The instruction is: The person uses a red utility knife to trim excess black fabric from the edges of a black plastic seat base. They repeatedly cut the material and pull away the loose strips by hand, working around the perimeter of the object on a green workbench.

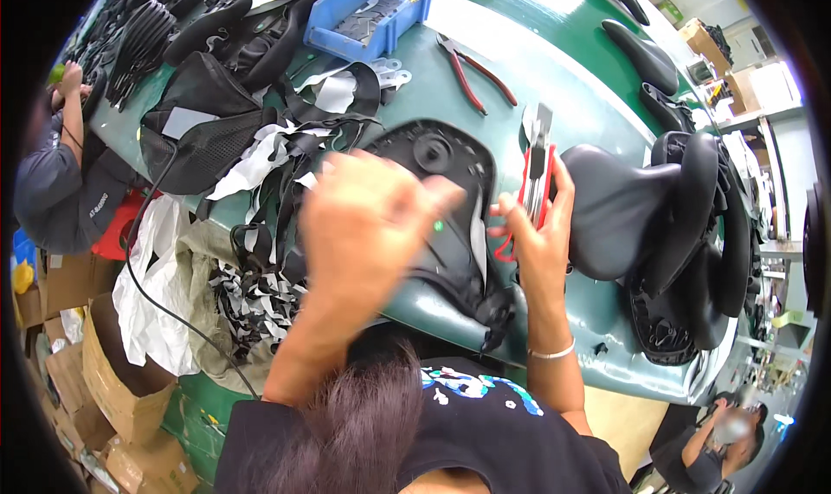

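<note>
My right hand (538,243) is wrapped round a red and silver hand tool (538,161), held upright with its metal end pointing away from me; its exact kind does not show clearly. To the left my left hand (368,221) hovers in front of a black bicycle saddle (454,178), which lies underside up on the table. Motion smears the left hand, so its fingers cannot be made out. Part of the saddle is hidden behind it. Just right of the tool rests another black saddle (610,208), smooth side up.
Red-handled pliers (472,66) and a blue bin (325,40) lie farther back on the green table (537,57). Black and white scraps (268,161) heap up at left. More saddles (692,234) stack at right. A co-worker (61,174) sits at far left; cardboard boxes (130,381) stand below.
</note>
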`<control>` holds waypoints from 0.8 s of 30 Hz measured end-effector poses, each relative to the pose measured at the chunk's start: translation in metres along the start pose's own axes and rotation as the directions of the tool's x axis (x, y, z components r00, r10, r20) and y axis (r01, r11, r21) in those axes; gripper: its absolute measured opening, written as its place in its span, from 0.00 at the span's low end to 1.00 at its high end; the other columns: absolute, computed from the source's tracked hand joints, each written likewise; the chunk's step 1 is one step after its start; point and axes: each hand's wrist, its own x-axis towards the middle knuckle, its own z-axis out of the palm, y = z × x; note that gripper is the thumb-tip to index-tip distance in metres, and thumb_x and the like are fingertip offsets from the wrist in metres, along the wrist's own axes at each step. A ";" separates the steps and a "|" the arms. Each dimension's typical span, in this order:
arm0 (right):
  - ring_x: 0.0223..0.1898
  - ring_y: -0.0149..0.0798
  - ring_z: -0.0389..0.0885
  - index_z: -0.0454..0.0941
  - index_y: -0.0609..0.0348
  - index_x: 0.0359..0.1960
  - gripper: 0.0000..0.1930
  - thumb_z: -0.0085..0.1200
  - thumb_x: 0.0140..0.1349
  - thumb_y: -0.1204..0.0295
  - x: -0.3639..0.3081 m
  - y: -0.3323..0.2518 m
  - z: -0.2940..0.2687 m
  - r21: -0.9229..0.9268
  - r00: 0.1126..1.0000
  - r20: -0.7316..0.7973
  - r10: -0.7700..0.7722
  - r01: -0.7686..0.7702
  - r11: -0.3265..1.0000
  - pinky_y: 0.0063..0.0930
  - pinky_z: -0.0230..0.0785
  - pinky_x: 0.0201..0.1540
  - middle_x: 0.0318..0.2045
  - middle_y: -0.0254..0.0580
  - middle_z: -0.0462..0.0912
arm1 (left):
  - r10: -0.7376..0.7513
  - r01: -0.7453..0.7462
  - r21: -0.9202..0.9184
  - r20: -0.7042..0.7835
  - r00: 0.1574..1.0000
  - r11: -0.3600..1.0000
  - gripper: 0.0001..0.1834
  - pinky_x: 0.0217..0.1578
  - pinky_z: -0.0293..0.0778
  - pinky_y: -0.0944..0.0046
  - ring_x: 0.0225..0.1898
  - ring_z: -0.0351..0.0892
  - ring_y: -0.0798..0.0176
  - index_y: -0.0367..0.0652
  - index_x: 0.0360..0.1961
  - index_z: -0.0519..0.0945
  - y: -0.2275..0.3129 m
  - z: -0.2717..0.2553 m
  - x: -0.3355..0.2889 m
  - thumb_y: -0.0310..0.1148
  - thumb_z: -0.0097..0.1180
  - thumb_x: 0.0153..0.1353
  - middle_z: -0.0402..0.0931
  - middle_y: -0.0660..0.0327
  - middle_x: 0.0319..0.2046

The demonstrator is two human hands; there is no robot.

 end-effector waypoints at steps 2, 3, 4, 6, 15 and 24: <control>0.27 0.27 0.78 0.55 0.57 0.66 0.31 0.54 0.62 0.74 0.010 -0.012 0.001 0.037 0.996 0.078 0.030 -0.033 0.999 0.19 0.70 0.24 0.34 0.38 0.77 | 0.092 -0.148 0.201 0.263 0.960 0.969 0.27 0.33 0.65 0.57 0.31 0.73 0.57 0.44 0.18 0.80 0.022 0.028 -0.012 0.60 0.60 0.48 0.74 0.59 0.22; 0.26 0.25 0.77 0.57 0.55 0.65 0.28 0.52 0.65 0.71 0.006 -0.023 -0.005 -0.194 0.989 0.107 0.103 -0.081 0.978 0.19 0.69 0.24 0.29 0.35 0.77 | 0.063 -0.134 0.234 0.287 0.956 0.963 0.26 0.36 0.65 0.57 0.33 0.73 0.57 0.42 0.20 0.81 0.019 0.045 -0.017 0.59 0.62 0.47 0.75 0.59 0.23; 0.25 0.24 0.76 0.61 0.55 0.64 0.25 0.49 0.66 0.70 0.000 -0.017 -0.014 -0.208 0.993 0.117 -0.008 0.032 0.978 0.19 0.68 0.24 0.29 0.35 0.79 | -0.018 -0.037 0.188 0.283 0.959 0.981 0.23 0.38 0.64 0.56 0.34 0.73 0.57 0.43 0.22 0.81 0.020 0.054 -0.016 0.54 0.64 0.47 0.75 0.59 0.24; 0.24 0.26 0.77 0.66 0.56 0.62 0.23 0.51 0.65 0.71 -0.022 -0.031 -0.030 -0.448 0.994 0.111 0.008 0.043 0.893 0.21 0.69 0.25 0.31 0.37 0.82 | -0.045 0.033 0.055 0.235 0.971 0.998 0.16 0.37 0.64 0.55 0.34 0.72 0.57 0.43 0.22 0.81 0.010 0.063 -0.021 0.46 0.65 0.49 0.75 0.60 0.24; 0.17 0.45 0.73 0.71 0.45 0.61 0.27 0.59 0.57 0.71 -0.038 -0.034 -0.045 -0.725 0.858 0.497 -0.129 0.493 0.482 0.36 0.64 0.20 0.20 0.42 0.74 | -0.030 0.072 -0.246 0.173 0.984 0.967 0.08 0.31 0.65 0.59 0.26 0.67 0.57 0.37 0.18 0.73 0.001 0.054 -0.019 0.27 0.57 0.49 0.67 0.59 0.18; 0.32 0.43 0.83 0.75 0.63 0.51 0.20 0.61 0.54 0.77 -0.059 -0.038 -0.094 -0.586 0.966 0.258 0.009 0.149 0.796 0.26 0.73 0.38 0.34 0.50 0.83 | 0.070 -0.184 -0.328 -0.331 0.941 0.927 0.07 0.36 0.68 0.62 0.33 0.72 0.62 0.39 0.30 0.77 -0.019 0.009 -0.001 0.30 0.61 0.56 0.75 0.62 0.27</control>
